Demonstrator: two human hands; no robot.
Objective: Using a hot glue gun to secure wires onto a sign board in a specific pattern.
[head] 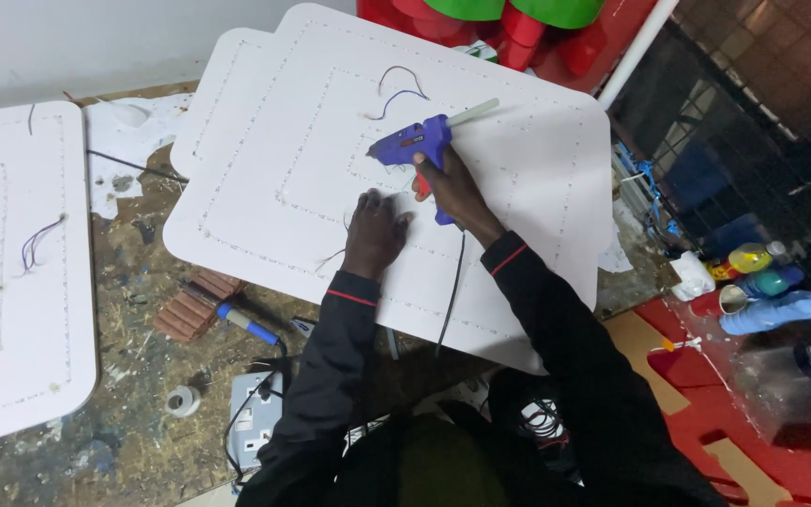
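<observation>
gripping a blue glue gun (412, 145), right hand (450, 183) clamped; left hand (374, 230) flat on white board (518, 169).

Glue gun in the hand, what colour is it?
The glue gun is blue with a red trigger, seen from the head view.

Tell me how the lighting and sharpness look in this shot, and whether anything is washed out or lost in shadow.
Head view: the white board is bright and nearly washed out, the right hand and blue glue gun are sharp, the left hand is dark and shows little detail, and the upper right corner falls into deep shadow.
</observation>
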